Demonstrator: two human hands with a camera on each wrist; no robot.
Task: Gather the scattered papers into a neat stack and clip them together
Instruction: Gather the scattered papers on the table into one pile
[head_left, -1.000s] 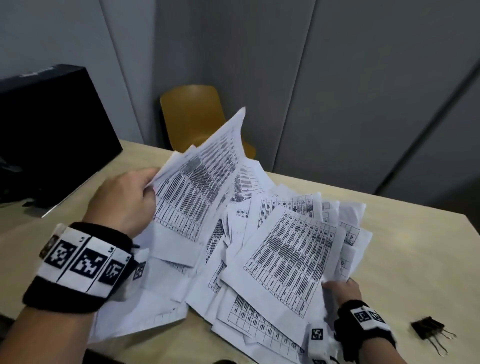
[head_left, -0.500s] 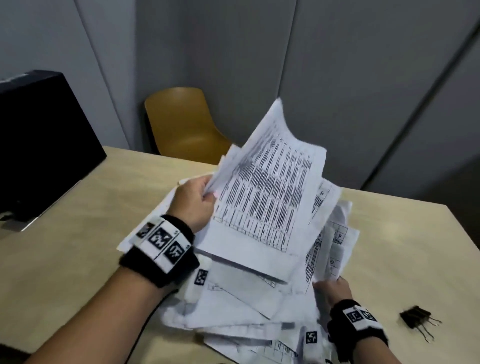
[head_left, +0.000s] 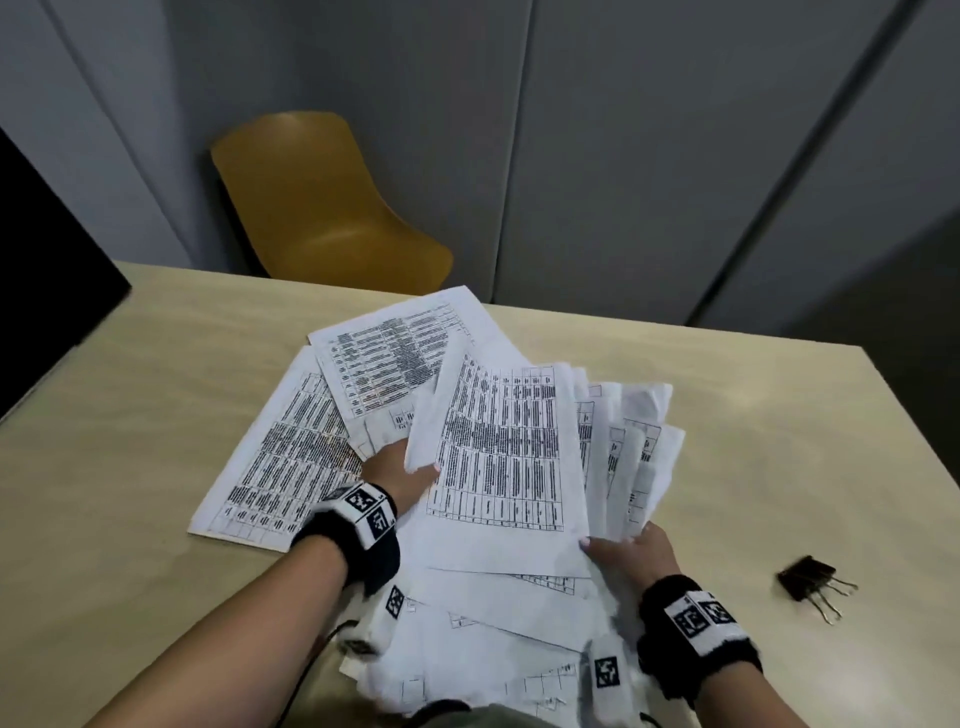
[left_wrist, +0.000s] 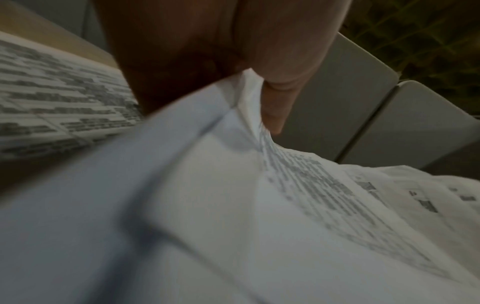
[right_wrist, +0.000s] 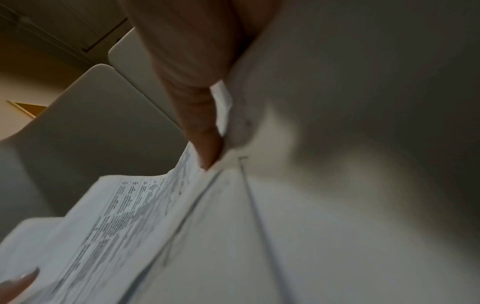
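Observation:
A loose bundle of printed papers (head_left: 501, 457) is held between both hands above the beige table (head_left: 130, 415). My left hand (head_left: 400, 478) pinches the bundle's left edge, its thumb (left_wrist: 275, 96) lying on the top sheet (left_wrist: 298, 205). My right hand (head_left: 631, 545) grips the bundle's right lower corner, thumb (right_wrist: 200, 127) on the papers (right_wrist: 233, 236). Two more printed sheets (head_left: 291, 457) lie flat on the table to the left, one overlapping the other. Black binder clips (head_left: 808, 577) lie on the table to the right of my right wrist.
A yellow chair (head_left: 317, 208) stands behind the table's far edge, against grey wall panels. A black monitor (head_left: 47, 260) occupies the left edge of the view. More paper sheets (head_left: 493, 649) hang over the near table edge.
My left hand swung the raised sheets down and to the right onto the bundle in my right hand. Two sheets that were under the pile now lie uncovered on the left.

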